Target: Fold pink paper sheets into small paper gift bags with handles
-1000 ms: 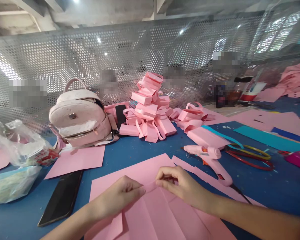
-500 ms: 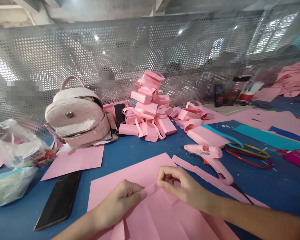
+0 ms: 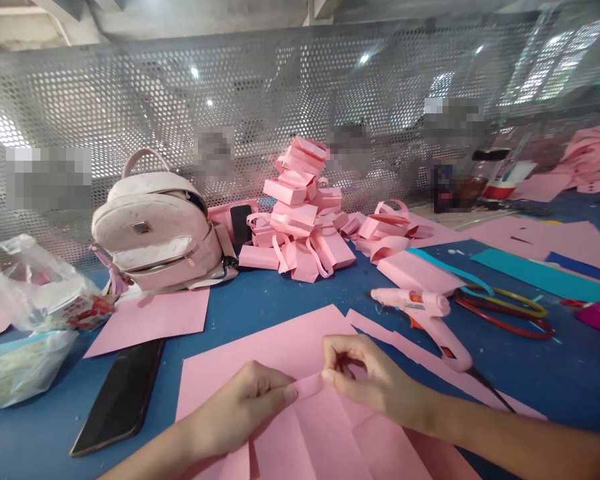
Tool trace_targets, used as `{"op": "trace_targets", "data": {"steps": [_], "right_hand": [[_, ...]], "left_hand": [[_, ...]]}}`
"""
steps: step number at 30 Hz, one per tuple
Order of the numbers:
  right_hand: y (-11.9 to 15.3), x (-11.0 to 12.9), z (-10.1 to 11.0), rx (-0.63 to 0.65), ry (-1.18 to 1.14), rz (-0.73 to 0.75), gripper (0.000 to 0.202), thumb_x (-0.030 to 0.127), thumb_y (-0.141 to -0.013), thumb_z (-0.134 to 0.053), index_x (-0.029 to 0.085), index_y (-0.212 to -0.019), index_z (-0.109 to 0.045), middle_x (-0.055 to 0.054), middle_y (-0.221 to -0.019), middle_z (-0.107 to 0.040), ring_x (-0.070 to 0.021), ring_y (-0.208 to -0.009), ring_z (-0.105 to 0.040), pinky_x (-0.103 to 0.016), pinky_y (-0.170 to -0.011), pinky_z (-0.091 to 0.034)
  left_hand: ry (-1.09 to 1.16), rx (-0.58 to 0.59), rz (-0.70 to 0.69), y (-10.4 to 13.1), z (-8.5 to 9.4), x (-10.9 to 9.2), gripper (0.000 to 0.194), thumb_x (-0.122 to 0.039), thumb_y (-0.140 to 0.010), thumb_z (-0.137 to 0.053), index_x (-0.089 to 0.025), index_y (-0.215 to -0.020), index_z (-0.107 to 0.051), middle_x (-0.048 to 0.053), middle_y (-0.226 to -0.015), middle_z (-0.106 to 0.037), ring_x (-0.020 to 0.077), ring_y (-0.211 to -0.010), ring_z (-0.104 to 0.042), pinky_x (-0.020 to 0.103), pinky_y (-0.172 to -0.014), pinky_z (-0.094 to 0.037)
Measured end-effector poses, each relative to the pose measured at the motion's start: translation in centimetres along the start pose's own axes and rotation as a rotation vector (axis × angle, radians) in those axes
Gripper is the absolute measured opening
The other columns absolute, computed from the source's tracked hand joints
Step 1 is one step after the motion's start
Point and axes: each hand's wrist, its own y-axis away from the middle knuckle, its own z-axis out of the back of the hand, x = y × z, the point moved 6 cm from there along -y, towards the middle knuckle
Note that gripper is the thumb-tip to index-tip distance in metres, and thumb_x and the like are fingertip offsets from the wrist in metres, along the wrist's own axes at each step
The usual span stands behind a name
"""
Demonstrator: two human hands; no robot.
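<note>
A creased piece of pink paper (image 3: 325,433) lies in front of me on top of a larger flat pink sheet (image 3: 220,363). My left hand (image 3: 245,407) pinches the far edge of the creased paper between thumb and fingers. A short way to the right, my right hand (image 3: 365,377) pinches the same edge, its fingertips curled. Between the two hands a narrow strip of that edge is folded over. Long pink paper strips (image 3: 410,350) lie just beyond my right hand, beside a pink glue gun (image 3: 425,313) resting on its side.
Folded pink paper boxes (image 3: 300,213) are heaped at the back. A pale backpack (image 3: 155,227) stands left of them; a black phone (image 3: 123,397) and plastic bags (image 3: 25,373) lie at left. Scissors (image 3: 510,313) and teal paper (image 3: 540,270) are at right. A perforated metal screen (image 3: 260,87) closes the back.
My right hand has slid slightly to the right along the paper's folded edge, widening the gap between my hands. My left hand stays nearly in place. The view has shifted a little.
</note>
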Motion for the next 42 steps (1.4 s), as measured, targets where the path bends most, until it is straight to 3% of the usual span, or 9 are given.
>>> {"op": "trace_targets", "data": {"steps": [6, 16, 22, 27, 35, 42], "right_hand": [[-0.1, 0.1, 0.0, 0.017, 0.02, -0.012, 0.025, 0.034, -0.09, -0.055, 0.021, -0.072, -0.044, 0.004, -0.068, -0.042, -0.0128, -0.065, -0.039, -0.027, -0.063, -0.033], [-0.2, 0.3, -0.1, 0.056, 0.027, 0.022, 0.028, 0.035, -0.09, -0.056, 0.02, -0.071, -0.042, 0.005, -0.067, -0.04, -0.0121, -0.063, -0.036, -0.027, -0.06, -0.03], [-0.1, 0.4, -0.4, 0.167, 0.053, 0.016, 0.044, 0.046, -0.093, -0.052, 0.021, -0.064, -0.032, 0.006, -0.062, -0.029, -0.0106, -0.059, -0.028, -0.027, -0.055, -0.023], [0.4, 0.7, -1.2, 0.285, 0.082, -0.002, 0.047, 0.04, -0.096, -0.049, 0.021, -0.061, -0.024, 0.007, -0.06, -0.021, -0.009, -0.055, -0.022, -0.027, -0.051, -0.019], [0.4, 1.0, -0.7, 0.264, -0.015, 0.062, 0.048, 0.048, -0.097, -0.048, 0.021, -0.062, -0.027, 0.007, -0.06, -0.023, -0.0085, -0.054, -0.022, -0.028, -0.05, -0.018], [0.6, 0.6, -0.8, 0.321, -0.062, 0.009, 0.057, 0.055, -0.094, -0.05, 0.022, -0.059, -0.02, 0.008, -0.058, -0.017, -0.0075, -0.051, -0.016, -0.028, -0.047, -0.013]], "left_hand": [[0.016, -0.006, 0.001, -0.1, 0.8, 0.4, 0.052, -0.06, -0.092, -0.053, -0.019, -0.062, -0.039, -0.006, -0.061, -0.028, 0.0092, -0.056, -0.021, 0.027, -0.051, -0.017], [0.044, 0.013, 0.016, 0.1, 0.7, 0.2, 0.056, -0.067, -0.087, -0.054, -0.015, -0.067, -0.058, -0.003, -0.061, -0.04, 0.0109, -0.057, -0.032, 0.025, -0.054, -0.028], [0.12, 0.102, 0.017, 0.0, 1.1, -0.2, 0.054, -0.065, -0.086, -0.058, -0.015, -0.065, -0.053, -0.001, -0.067, -0.043, 0.0111, -0.06, -0.035, 0.025, -0.054, -0.029], [0.018, 0.133, -0.055, -0.1, 1.0, -0.6, 0.055, -0.057, -0.093, -0.054, -0.019, -0.058, -0.033, -0.004, -0.064, -0.03, 0.0104, -0.06, -0.025, 0.027, -0.055, -0.022], [0.14, 0.13, -0.04, -0.2, 1.5, -0.1, 0.044, -0.05, -0.093, -0.056, -0.013, -0.07, -0.055, 0.002, -0.075, -0.047, 0.0122, -0.064, -0.038, 0.026, -0.058, -0.03], [0.072, 0.124, -0.052, -0.3, 1.4, -0.2, 0.049, -0.052, -0.094, -0.054, -0.015, -0.062, -0.048, 0.003, -0.074, -0.048, 0.0134, -0.066, -0.041, 0.026, -0.058, -0.033]]}}
